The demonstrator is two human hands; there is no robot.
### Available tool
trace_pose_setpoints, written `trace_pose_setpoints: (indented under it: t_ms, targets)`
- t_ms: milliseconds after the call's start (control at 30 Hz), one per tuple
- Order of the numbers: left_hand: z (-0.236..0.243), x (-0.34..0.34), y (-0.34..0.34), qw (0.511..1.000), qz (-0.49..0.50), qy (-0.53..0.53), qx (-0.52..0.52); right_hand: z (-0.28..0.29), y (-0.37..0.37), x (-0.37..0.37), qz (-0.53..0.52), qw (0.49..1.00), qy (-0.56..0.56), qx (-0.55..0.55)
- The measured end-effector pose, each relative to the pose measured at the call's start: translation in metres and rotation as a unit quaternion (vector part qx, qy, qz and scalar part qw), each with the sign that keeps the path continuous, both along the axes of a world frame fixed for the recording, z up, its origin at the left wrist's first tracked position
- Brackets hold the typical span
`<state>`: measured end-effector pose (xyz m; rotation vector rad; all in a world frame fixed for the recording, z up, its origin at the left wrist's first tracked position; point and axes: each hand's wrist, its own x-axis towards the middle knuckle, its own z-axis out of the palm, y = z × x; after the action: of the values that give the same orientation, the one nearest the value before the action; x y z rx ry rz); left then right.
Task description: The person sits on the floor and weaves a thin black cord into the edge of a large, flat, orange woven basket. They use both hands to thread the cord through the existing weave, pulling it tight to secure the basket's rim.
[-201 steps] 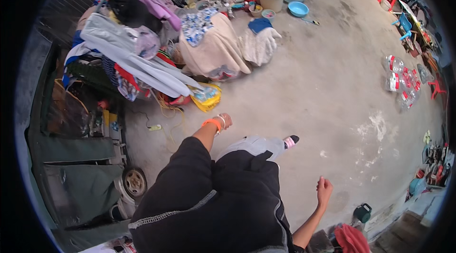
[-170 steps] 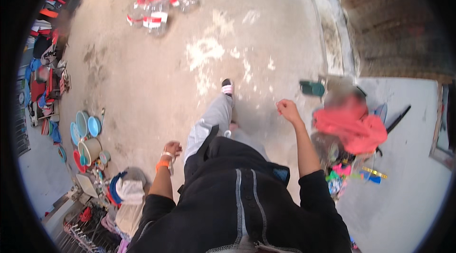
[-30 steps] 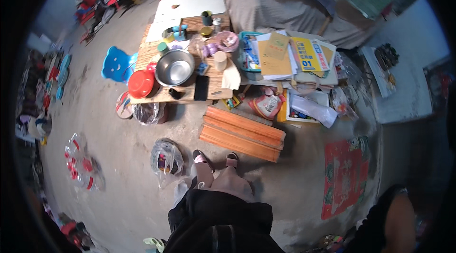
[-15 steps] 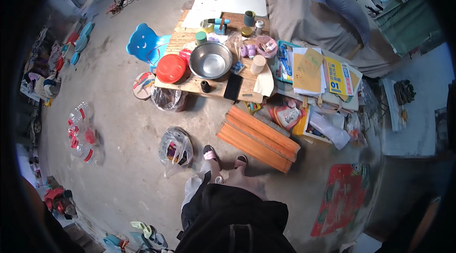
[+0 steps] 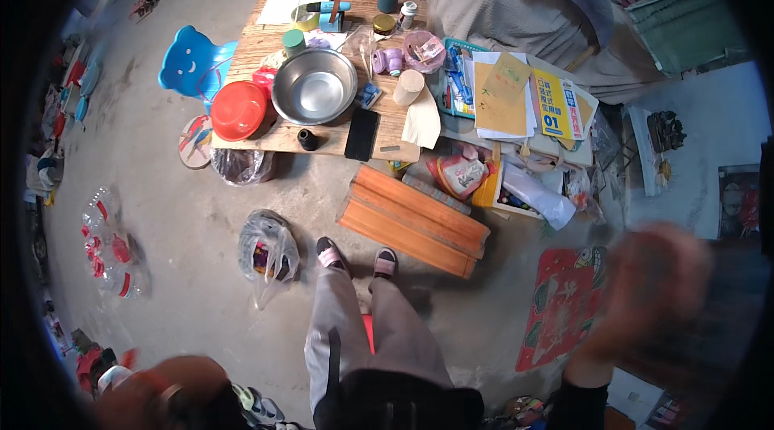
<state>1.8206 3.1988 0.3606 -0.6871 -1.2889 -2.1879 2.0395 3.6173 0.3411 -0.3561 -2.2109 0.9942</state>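
Observation:
My right hand (image 5: 657,277) is raised at the right, above the red mat (image 5: 556,301). It is smeared by motion, so its fingers and anything in them cannot be made out. At the lower left, my left hand (image 5: 161,394) is also blurred, its fingers unclear. Neither hand touches the wooden table (image 5: 332,145) in front. On that table are a steel basin (image 5: 314,87), a red plastic basin (image 5: 240,110), a black phone (image 5: 362,135), a small dark bottle-shaped thing (image 5: 307,139) and a pale cylinder (image 5: 409,87).
Orange-brown wooden planks (image 5: 413,220) lie on the floor by my feet. Left of them sits a clear plastic bag (image 5: 269,251). Several plastic bottles (image 5: 109,244) lie farther left, and a blue chair (image 5: 192,64) stands beside the table. Papers (image 5: 500,99) cover the surface at the right.
Both hands have come into view, the left at the lower left and the right at the right. The table and floor things have shifted left and up in the picture.

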Motion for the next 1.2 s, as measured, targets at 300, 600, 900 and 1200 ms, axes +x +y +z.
trace_pose_setpoints:
  t_ms: [300,600,900,1200]
  targets:
    - [-0.418,0.161,0.056,0.699,-0.317,-0.225,-0.6,-0.366,-0.08,0.131,0.47,0.748,-0.464,0.063]
    - [-0.519,0.203,-0.024,0.557,-0.517,0.029,-0.649,-0.524,-0.12,0.194,0.592,0.743,-0.295,-0.107]
    - [-0.558,0.166,-0.029,0.593,-0.441,0.138,-0.659,-0.595,-0.094,0.159,0.618,0.757,-0.214,-0.013]
    - [-0.638,0.172,-0.066,0.651,-0.349,0.321,-0.593,-0.645,-0.118,0.138,0.568,0.808,-0.107,0.11]
